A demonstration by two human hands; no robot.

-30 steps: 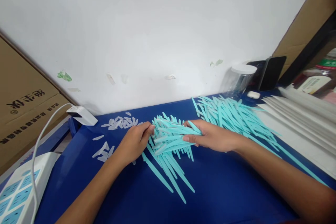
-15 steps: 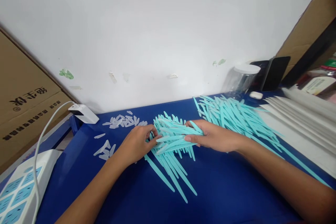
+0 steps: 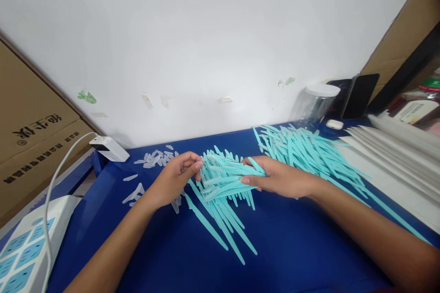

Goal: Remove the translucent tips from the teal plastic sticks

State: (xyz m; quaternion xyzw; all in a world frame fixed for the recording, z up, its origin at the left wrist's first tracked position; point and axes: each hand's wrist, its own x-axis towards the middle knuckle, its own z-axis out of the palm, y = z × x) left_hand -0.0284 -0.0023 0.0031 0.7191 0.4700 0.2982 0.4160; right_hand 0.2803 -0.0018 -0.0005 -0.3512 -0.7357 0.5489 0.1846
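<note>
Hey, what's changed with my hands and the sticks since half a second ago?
Your left hand has drawn back a little leftward from the ends of the held sticks; whether it took or dropped anything, I can't tell. Your right hand stays closed around them. The pile and jar look unchanged.

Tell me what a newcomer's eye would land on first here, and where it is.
First, a bunch of bright turquoise sticks in the right hand, mid-table, with the left hand close to its left end. Then a second turquoise pile farther right, in front of a clear jar with a white lid. Pale translucent pieces lie scattered around the left hand on the blue table.
</note>
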